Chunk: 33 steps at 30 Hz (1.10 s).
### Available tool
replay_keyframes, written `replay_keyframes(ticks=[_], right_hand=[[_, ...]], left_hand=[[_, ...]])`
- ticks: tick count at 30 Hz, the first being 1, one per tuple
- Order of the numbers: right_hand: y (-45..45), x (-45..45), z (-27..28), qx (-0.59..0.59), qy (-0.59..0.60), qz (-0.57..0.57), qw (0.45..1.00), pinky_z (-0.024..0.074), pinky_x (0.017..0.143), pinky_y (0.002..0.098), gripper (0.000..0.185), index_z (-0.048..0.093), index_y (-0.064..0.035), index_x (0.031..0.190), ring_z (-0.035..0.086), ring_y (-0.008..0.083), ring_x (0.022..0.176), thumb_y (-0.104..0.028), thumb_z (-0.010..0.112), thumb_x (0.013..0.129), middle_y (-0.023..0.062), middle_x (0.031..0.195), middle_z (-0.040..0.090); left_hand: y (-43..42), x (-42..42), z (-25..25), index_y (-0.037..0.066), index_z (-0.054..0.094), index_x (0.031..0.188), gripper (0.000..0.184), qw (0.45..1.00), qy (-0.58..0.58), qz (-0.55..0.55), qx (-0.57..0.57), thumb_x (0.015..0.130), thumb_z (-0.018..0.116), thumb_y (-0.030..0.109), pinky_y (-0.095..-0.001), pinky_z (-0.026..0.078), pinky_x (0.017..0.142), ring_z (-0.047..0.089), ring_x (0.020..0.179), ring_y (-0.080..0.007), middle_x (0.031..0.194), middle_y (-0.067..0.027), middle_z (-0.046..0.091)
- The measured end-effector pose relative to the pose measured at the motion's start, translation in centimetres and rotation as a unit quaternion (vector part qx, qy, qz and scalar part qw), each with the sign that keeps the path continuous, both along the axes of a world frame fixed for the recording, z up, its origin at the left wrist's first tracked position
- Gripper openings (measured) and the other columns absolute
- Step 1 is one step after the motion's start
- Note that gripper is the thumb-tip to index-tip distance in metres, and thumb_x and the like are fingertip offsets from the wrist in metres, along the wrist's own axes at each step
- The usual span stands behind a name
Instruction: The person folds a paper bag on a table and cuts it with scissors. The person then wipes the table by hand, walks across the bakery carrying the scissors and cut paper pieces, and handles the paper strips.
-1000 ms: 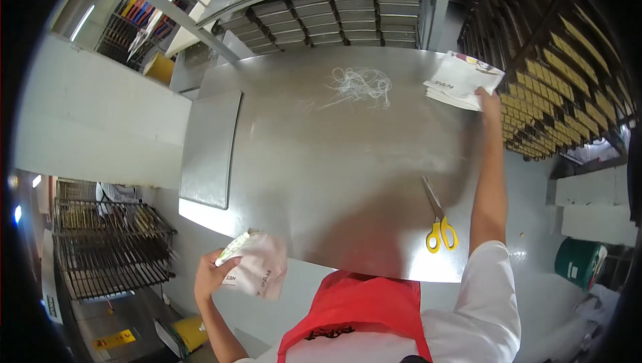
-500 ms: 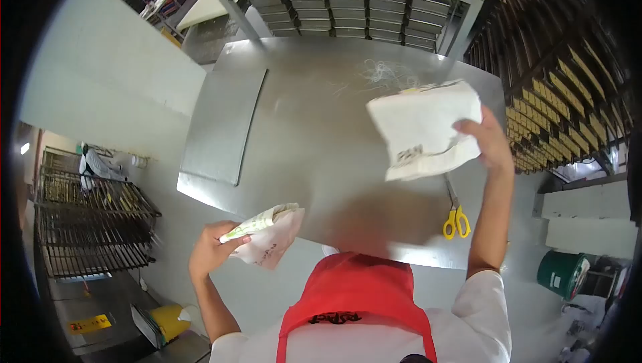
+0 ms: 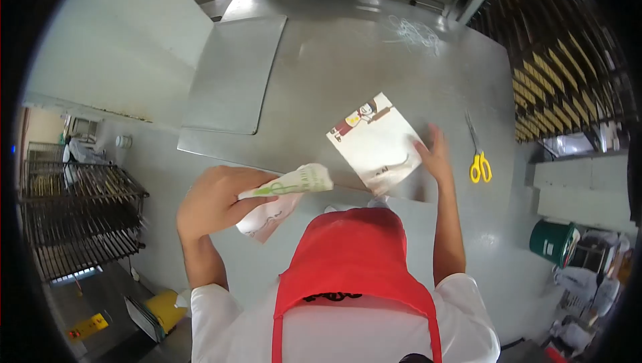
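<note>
My left hand (image 3: 224, 199) is closed around a folded paper bag (image 3: 301, 182) with green print and a pinkish lower part, held off the table's front edge. A stack of white paper bags (image 3: 378, 142) lies at that edge, a cartoon figure printed on the top one. At the stack's right side is my right hand (image 3: 435, 155), fingers spread, with the thumb at the bags' edge. Yellow-handled scissors (image 3: 479, 162) lie farther right, blades pointing away from me.
The metal table (image 3: 321, 75) carries a flat metal sheet (image 3: 234, 75) at left and a tangle of clear string (image 3: 416, 34) at the back. Dark racks (image 3: 562, 75) stand at right. A white wall (image 3: 120, 42) borders the left, and a green bin (image 3: 554, 241) sits at lower right.
My right hand has brought the white bags down and left onto the table's front edge, and its fingers have spread. My left hand has moved slightly up and right with the folded bag.
</note>
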State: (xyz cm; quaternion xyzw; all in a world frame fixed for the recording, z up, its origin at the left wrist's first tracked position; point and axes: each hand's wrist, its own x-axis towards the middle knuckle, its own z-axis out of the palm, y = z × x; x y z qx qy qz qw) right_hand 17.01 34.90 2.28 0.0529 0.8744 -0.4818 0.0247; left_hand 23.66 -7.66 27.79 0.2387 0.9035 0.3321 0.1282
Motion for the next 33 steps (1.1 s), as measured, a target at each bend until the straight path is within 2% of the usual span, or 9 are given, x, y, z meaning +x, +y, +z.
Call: replay_keyframes(ticks=[2, 6, 9, 14, 17, 20, 23, 26, 33], right_hand=[[-2.3, 2.3, 2.9, 0.153, 0.126, -0.01, 0.98, 0.041, 0.099, 0.0364, 0.068, 0.044, -0.0028, 0.134, 0.049, 0.0263, 0.121, -0.015, 0.076, 0.076, 0.0144, 0.13, 0.054], [-5.5, 5.8, 1.9, -0.347, -0.097, 0.242, 0.901, 0.0369, 0.105, 0.0395, 0.093, 0.029, -0.0071, 0.147, 0.04, 0.0269, 0.132, -0.015, 0.081, 0.07, 0.0125, 0.142, 0.043], [-6.0, 9.5, 1.6, -0.289, -0.237, 0.199, 0.906, 0.0334, 0.108, 0.04, 0.102, 0.023, -0.0066, 0.148, 0.036, 0.026, 0.135, -0.019, 0.085, 0.068, 0.012, 0.146, 0.038], [-7.6, 11.4, 0.7, -0.791, -0.026, 0.146, 0.594, 0.0312, 0.111, 0.0465, 0.09, 0.028, -0.0023, 0.145, 0.036, 0.0295, 0.135, -0.043, 0.074, 0.079, 0.0146, 0.147, 0.036], [-5.8, 10.8, 2.1, -0.793, -0.067, -0.008, 0.606, 0.037, 0.108, 0.0455, 0.071, 0.032, -0.0021, 0.142, 0.043, 0.0284, 0.131, -0.032, 0.067, 0.088, 0.0158, 0.142, 0.043], [-4.2, 8.3, 0.2, -0.505, -0.115, -0.098, 0.85, 0.0516, 0.088, 0.0347, 0.047, 0.041, 0.0001, 0.133, 0.062, 0.0191, 0.102, -0.005, 0.059, 0.09, 0.012, 0.123, 0.058], [-3.9, 7.9, -5.6, -0.406, -0.04, -0.143, 0.902, 0.053, 0.076, 0.0283, 0.042, 0.045, -0.0015, 0.128, 0.063, 0.0146, 0.093, -0.008, 0.061, 0.09, 0.0087, 0.111, 0.063], [-3.9, 8.2, -2.2, -0.384, -0.113, -0.136, 0.906, 0.0521, 0.067, 0.0257, 0.047, 0.042, -0.0036, 0.131, 0.062, 0.0125, 0.09, -0.01, 0.062, 0.09, 0.0073, 0.108, 0.062], [-5.1, 9.1, -3.0, -0.434, -0.121, -0.094, 0.888, 0.0571, 0.081, 0.0368, 0.061, 0.023, -0.0094, 0.142, 0.058, 0.022, 0.108, -0.009, 0.059, 0.092, 0.0134, 0.125, 0.051]], left_hand=[[1.5, -0.9, 0.8, 0.011, 0.069, 0.103, 0.027, 0.996, 0.003, -0.069, -0.047, 0.076, 0.068, 0.012, -0.0358, 0.048, 0.061, 0.064, 0.074, -0.0295, 0.084, -0.0087, 0.068], [6.5, -1.8, 2.4, 0.013, 0.068, 0.105, 0.026, 0.986, 0.086, -0.139, -0.018, 0.079, 0.068, 0.017, -0.0363, 0.049, 0.061, 0.064, 0.073, -0.0293, 0.087, -0.0069, 0.069], [9.2, -3.1, 2.9, 0.01, 0.069, 0.106, 0.028, 0.978, 0.138, -0.152, 0.027, 0.078, 0.07, 0.014, -0.0327, 0.049, 0.062, 0.064, 0.072, -0.0284, 0.087, -0.013, 0.068], [12.5, -8.1, 1.0, 0.004, 0.064, 0.112, 0.032, 0.97, -0.121, 0.007, 0.208, 0.091, 0.063, 0.029, -0.0271, 0.047, 0.061, 0.06, 0.068, -0.0119, 0.083, -0.005, 0.067], [13.9, -12.6, -6.7, 0.003, 0.065, 0.107, 0.036, 0.978, -0.113, 0.068, 0.159, 0.091, 0.062, 0.034, -0.0288, 0.048, 0.062, 0.06, 0.067, -0.0127, 0.076, -0.0049, 0.064], [15.0, -16.2, -18.1, 0.003, 0.065, 0.102, 0.04, 0.983, -0.129, 0.109, 0.068, 0.088, 0.062, 0.04, -0.0337, 0.048, 0.062, 0.063, 0.066, -0.0169, 0.075, -0.0089, 0.065], [15.1, -17.3, -29.6, 0.002, 0.063, 0.096, 0.037, 0.982, -0.128, 0.138, -0.006, 0.09, 0.062, 0.038, -0.0349, 0.047, 0.06, 0.06, 0.066, -0.0196, 0.072, -0.0119, 0.062], [16.0, -16.9, -31.0, 0.003, 0.063, 0.095, 0.036, 0.986, 0.018, 0.164, 0.004, 0.09, 0.062, 0.039, -0.0381, 0.046, 0.062, 0.061, 0.065, -0.0278, 0.074, -0.0168, 0.063], [16.8, -18.2, -26.2, 0.004, 0.064, 0.106, 0.04, 0.986, -0.071, 0.149, -0.004, 0.088, 0.061, 0.04, -0.0439, 0.049, 0.075, 0.064, 0.087, -0.0359, 0.093, -0.0182, 0.067]])
